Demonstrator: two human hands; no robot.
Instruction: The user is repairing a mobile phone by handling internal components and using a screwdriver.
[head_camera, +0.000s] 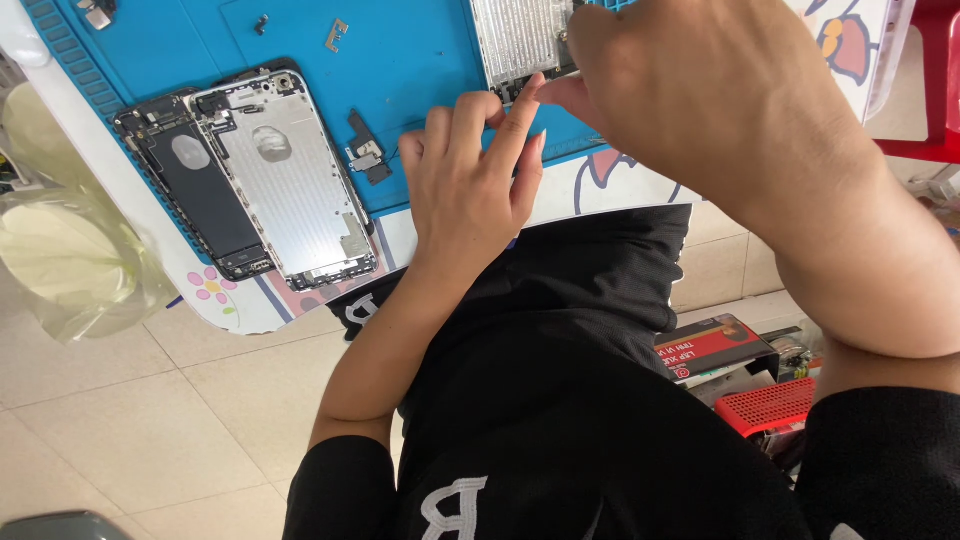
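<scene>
Phone panel (520, 40) between both hands (560, 95)

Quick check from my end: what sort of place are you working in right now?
Most likely a small phone repair bench. A blue work mat holds two opened phone housings and loose small parts, while both hands work at a silver phone panel at the mat's edge.

The white tabletop (250, 310) carries a blue mat (420, 60). On the mat lie two opened phone housings (285, 175), a metal plate (520, 40), a bracket (336, 35) and small parts (366, 155).
</scene>
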